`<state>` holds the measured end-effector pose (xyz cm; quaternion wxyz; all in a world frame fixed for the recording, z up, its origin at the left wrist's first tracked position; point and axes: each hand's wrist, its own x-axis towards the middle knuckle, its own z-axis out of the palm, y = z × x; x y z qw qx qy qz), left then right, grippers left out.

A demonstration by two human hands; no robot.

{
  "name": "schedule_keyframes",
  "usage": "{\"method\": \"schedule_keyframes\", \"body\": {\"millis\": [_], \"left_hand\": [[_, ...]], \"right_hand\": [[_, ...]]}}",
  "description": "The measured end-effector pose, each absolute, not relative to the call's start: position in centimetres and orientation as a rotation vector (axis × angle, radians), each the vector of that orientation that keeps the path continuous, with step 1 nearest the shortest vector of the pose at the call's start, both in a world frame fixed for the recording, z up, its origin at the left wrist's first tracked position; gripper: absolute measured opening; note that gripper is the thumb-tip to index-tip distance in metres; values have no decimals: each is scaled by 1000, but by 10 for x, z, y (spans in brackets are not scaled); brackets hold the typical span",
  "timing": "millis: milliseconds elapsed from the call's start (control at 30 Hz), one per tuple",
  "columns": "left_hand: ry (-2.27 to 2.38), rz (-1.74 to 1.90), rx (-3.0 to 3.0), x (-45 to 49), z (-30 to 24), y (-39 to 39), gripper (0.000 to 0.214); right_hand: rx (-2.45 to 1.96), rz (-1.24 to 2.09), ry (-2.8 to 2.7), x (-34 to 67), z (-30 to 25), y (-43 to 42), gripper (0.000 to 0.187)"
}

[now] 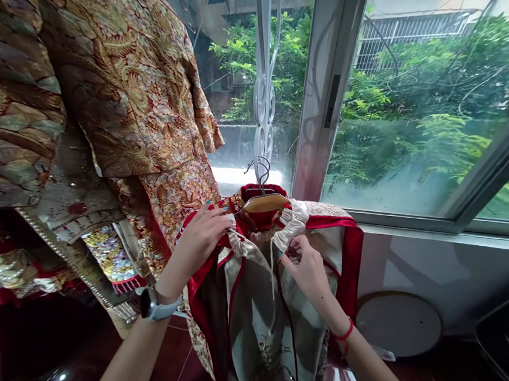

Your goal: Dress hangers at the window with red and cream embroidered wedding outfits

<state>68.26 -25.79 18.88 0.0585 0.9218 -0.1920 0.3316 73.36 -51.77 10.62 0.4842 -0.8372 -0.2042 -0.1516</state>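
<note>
My left hand (199, 245) grips the gathered white satin band (243, 247) at the neck of a red-trimmed embroidered robe (255, 343), with its fingertips near the red collar. My right hand (305, 271) pinches the fabric just under the band's other side, beside a thin white cord (272, 286) that hangs down the front. The robe hangs from a wooden hanger (264, 203) above both hands. A smartwatch (151, 303) sits on my left wrist, and a red string bracelet (344, 335) circles my right.
Gold-and-red brocade robes (121, 86) hang close at the left, above more folded brocade (108, 255). A white scrollwork metal bar (264, 97) carries the hanger's hook. Behind stands a window (420, 104). A round white board (398, 324) leans on the wall above a red tiled floor (179, 366).
</note>
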Motion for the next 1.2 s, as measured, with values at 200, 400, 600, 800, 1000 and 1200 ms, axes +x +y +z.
{"method": "schedule_keyframes", "body": {"millis": [200, 400, 600, 800, 1000, 1200], "left_hand": [[-124, 786, 2617, 616, 239, -304, 24], [27, 217, 2235, 600, 172, -389, 34], [208, 360, 2023, 654, 60, -444, 41], [261, 299, 1946, 608, 16, -463, 55], [330, 366, 1838, 572, 9, -468, 56], [450, 253, 1682, 566, 9, -484, 65]], "right_hand": [[-2018, -300, -668, 741, 108, -520, 1], [-1999, -223, -743, 736, 112, -527, 14], [-1916, -50, -975, 747, 115, -549, 8], [-1695, 791, -1019, 738, 130, -564, 28], [-1302, 1108, -806, 731, 132, -513, 31], [-1095, 1208, -575, 758, 128, -472, 21]]}}
